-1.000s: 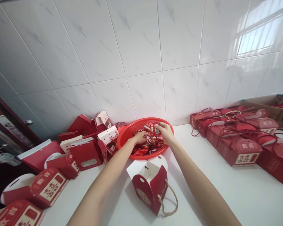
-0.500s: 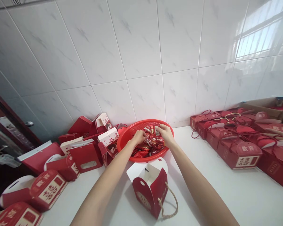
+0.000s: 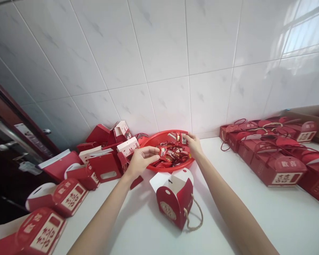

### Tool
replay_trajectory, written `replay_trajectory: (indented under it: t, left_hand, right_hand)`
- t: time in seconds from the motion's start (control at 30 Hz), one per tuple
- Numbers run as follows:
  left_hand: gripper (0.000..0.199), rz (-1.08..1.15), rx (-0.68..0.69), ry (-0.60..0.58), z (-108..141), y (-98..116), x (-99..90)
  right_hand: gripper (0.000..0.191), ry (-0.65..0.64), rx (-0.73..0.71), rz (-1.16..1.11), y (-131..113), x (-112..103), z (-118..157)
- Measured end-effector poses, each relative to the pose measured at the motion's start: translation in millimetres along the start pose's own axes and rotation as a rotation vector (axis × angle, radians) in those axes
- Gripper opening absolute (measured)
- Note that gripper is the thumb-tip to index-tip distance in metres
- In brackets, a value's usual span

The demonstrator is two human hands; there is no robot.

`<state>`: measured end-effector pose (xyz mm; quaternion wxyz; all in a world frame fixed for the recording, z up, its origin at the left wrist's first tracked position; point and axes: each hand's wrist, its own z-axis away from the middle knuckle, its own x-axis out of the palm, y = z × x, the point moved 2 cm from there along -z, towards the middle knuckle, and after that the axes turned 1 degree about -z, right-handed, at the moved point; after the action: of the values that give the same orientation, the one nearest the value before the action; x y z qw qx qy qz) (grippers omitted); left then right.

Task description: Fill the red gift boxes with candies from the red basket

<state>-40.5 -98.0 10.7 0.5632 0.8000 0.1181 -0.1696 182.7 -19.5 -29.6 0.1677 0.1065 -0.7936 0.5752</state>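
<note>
A red plastic basket (image 3: pixel 172 169) stands against the wall with several small wrapped sweets (image 3: pixel 172 153) in it, mostly in shiny red wrappers. My right hand (image 3: pixel 193 144) pinches a red wrapped sweet (image 3: pixel 179 137) over the basket's right side. Over the left rim is my left hand (image 3: pixel 141 162), thumb and fingers apart, its fingertips near the sweets; I see nothing clearly held in it. Between my forearms, in front of the basket, a red gift box (image 3: pixel 172 205) stands upright with its white-lined flaps up and a rope handle (image 3: pixel 195 225) hanging at its right.
Several red boxes (image 3: pixel 71 196), some with raised flaps, stand on the left. Rows of closed red boxes (image 3: pixel 276 170) with cord handles fill the right side of the white table (image 3: pixel 218 212). Behind them is a cardboard carton (image 3: pixel 315 118). White tiles (image 3: pixel 170 102) back the table.
My left hand has drawn back leftward out of the sweets and its fingers have spread. My right hand has lifted a sweet from the pile. The view has shifted slightly.
</note>
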Motion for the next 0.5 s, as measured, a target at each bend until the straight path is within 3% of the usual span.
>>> replay_trajectory:
  t: [0.13, 0.3, 0.5]
  left_hand:
    - [0.026, -0.044, 0.005, -0.089, 42.1, 12.5, 6.3]
    - [0.027, -0.209, -0.011, 0.045, 81.0, 10.4, 21.1]
    - [0.035, -0.094, -0.136, 0.074, 105.8, -5.2, 31.4]
  right_hand:
    - [0.019, 0.003, 0.041, -0.048, -1.4, -0.6, 1.1]
    - [0.022, -0.021, 0.053, -0.069, -5.2, 1.1, 3.9]
    - [0.027, -0.200, 0.161, -0.055, -24.2, 5.7, 11.0]
